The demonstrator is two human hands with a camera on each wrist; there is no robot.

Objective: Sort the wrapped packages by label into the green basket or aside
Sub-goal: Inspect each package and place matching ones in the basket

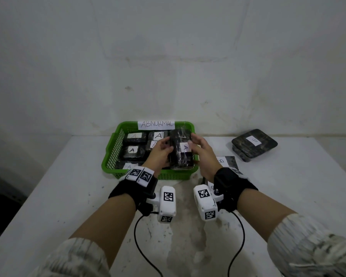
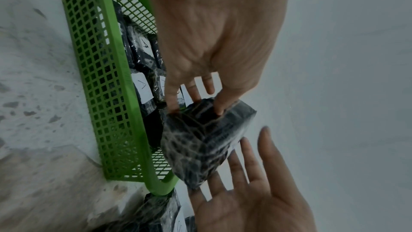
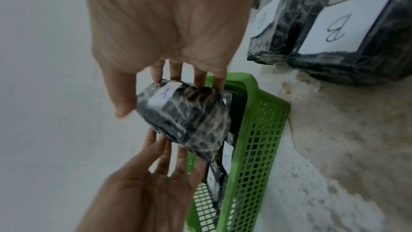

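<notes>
A black wrapped package [image 1: 181, 154] with a white "A" label is held between both hands, tilted, above the right part of the green basket [image 1: 112, 154]. My left hand [image 1: 160, 151] grips its left side, thumb and fingers on the wrap [image 2: 200, 140]. On the other side my right hand [image 1: 196, 148] holds it, thumb next to the label and fingers behind [image 3: 187, 117]. Several black packages labelled "A" [image 1: 132, 150] lie flat inside the basket. The basket floor beneath the held package is hidden.
A paper sign reading "ABNORMAL" [image 1: 156, 124] stands on the basket's back rim, close to the wall. Black packages labelled "B" lie on the white table to the right: one stack [image 1: 254, 144] at the back, another [image 1: 226, 161] beside the basket. Black camera cables [image 1: 140, 236] trail toward me.
</notes>
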